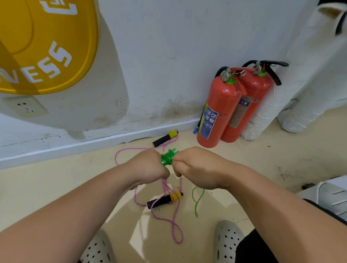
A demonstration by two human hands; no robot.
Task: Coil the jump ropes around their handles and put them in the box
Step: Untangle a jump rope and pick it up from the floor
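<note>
Both my hands are raised over the floor with a bundle of green jump-rope handles (168,157) between them. My left hand (148,166) grips the bundle's left end. My right hand (197,167) grips its right end, fingers curled. A loose end of green rope (197,199) hangs below my right hand. A pink rope (171,219) lies in loose loops on the floor. One of its black-and-yellow handles (165,199) lies below my hands. The other handle (165,138) lies by the wall.
Two red fire extinguishers (228,105) stand against the wall at right, beside white wrapped pipes (300,82). A white appliance (333,194) sits at the right edge. My grey perforated shoes (226,245) are at the bottom. A yellow sign (40,40) hangs on the wall at upper left.
</note>
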